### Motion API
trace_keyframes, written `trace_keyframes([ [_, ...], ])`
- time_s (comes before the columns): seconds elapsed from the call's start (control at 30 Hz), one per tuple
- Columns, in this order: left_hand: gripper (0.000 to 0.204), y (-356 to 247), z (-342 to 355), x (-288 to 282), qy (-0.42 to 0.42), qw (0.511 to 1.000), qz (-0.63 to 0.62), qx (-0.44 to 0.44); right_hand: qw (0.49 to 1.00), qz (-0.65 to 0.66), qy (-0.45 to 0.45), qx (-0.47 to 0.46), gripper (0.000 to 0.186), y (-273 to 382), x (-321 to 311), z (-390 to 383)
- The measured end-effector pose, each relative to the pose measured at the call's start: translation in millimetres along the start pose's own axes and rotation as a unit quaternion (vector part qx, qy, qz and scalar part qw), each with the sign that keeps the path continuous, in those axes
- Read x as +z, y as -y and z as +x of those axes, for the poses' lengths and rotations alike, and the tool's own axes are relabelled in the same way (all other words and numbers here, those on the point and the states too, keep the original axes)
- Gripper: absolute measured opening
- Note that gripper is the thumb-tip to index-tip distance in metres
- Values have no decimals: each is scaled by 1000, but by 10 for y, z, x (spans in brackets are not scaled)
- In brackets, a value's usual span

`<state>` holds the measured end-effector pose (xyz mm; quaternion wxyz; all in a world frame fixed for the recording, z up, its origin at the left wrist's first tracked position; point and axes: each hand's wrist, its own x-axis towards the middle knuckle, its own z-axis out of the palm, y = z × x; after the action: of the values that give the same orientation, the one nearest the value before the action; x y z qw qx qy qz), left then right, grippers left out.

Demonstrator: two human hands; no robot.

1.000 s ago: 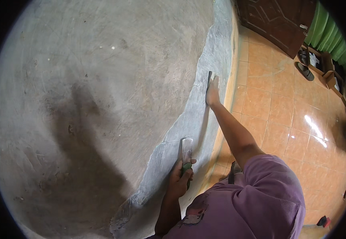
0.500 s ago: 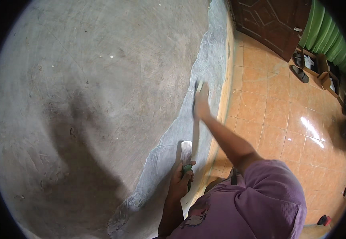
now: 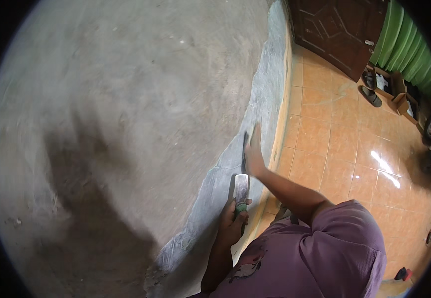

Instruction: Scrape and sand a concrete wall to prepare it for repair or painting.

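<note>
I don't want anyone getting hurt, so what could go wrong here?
The right hand looks close to the metal end of the scraper in the left hand, so it might bump the blade. The scraper could also scratch the lighter grey strip of the wall if it tipped against it.

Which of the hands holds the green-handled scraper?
The left hand, lower in view, grips the scraper; the right hand is higher, over the pale wall strip.
</note>
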<state>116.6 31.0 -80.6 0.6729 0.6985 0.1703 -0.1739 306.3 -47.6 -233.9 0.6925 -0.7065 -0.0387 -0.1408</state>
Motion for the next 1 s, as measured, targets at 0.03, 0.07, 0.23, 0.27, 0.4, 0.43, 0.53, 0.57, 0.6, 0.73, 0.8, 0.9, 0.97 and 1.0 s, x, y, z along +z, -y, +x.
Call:
trace_keyframes([
  [0.03,31,9,-8,-18,18,1000,17,5,999,24,9,-25,76,-107,-13,-189],
  [0.07,31,-17,-29,-2,23,1000,16,8,999,20,5,-27,76,-394,0,-141],
  [0.23,29,38,-19,-16,18,998,0,55,932,257,36,252,69,-510,-332,813],
  [0.27,29,59,7,-22,21,998,-1,57,971,152,-21,184,71,-197,-241,878],
  [0.4,30,42,57,25,27,999,23,38,1000,10,-8,-9,75,-111,-1,156],
  [0.43,31,34,130,33,26,998,47,34,1000,15,-15,-23,75,-111,-33,-62],
  [0.53,32,96,300,67,60,997,41,9,974,165,-42,150,74,-756,-290,464],
  [0.57,34,105,366,97,43,999,15,4,940,238,-50,238,74,-1005,-352,669],
  [0.6,34,65,439,137,45,999,19,1,893,309,-59,322,75,-1177,-401,892],
  [0.73,31,48,756,412,-26,998,17,-58,988,17,-76,136,78,-967,-68,1058],
  [0.8,31,107,906,410,-68,996,23,-46,995,63,-10,74,78,-614,-164,698],
  [0.9,39,257,1172,394,18,986,112,-123,989,13,-25,146,76,-1465,-186,466],
  [0.97,40,165,1284,465,4,982,107,-153,961,100,-61,249,75,-1810,-299,956],
  [1.0,41,117,1369,503,-8,980,101,-173,918,183,-99,337,74,-1936,-358,1196],
])
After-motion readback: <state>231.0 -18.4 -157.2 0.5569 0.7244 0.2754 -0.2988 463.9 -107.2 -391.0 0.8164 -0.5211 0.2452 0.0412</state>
